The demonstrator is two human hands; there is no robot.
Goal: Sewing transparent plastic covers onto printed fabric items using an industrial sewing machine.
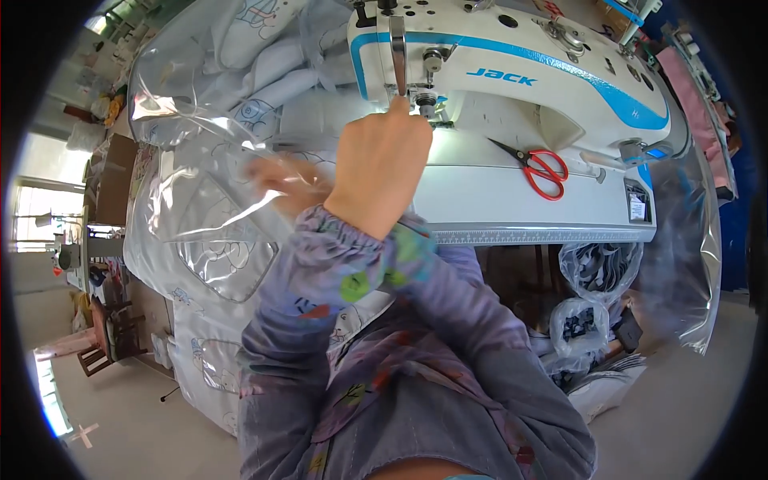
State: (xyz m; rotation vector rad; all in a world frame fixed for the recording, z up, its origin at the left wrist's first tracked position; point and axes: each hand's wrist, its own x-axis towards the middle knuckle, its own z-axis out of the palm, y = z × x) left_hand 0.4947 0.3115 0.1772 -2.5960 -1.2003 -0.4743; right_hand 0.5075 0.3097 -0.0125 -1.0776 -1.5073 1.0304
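Observation:
My forearms cross in front of me, the left over the right. My left hand (382,164) is at the needle end of a white and blue sewing machine (512,60), back of the hand up, fingers curled. One finger reaches up by the shiny metal strip (398,48) on the machine's head; what the fingertips grip is hidden. My right hand (290,182) passes beneath to the left and is smeared by motion. It is over the white quilted fabric with line drawings (264,104) and clear plastic sheeting (204,144), which spread left of the machine.
Red-handled scissors (548,174) lie on the machine bed, right of the needle. A ruler strip (544,237) runs along the bed's front edge. Clear bags of dark pieces (600,268) hang below at right. More clear plastic (680,272) hangs at the right edge. A wooden chair (104,336) stands at left.

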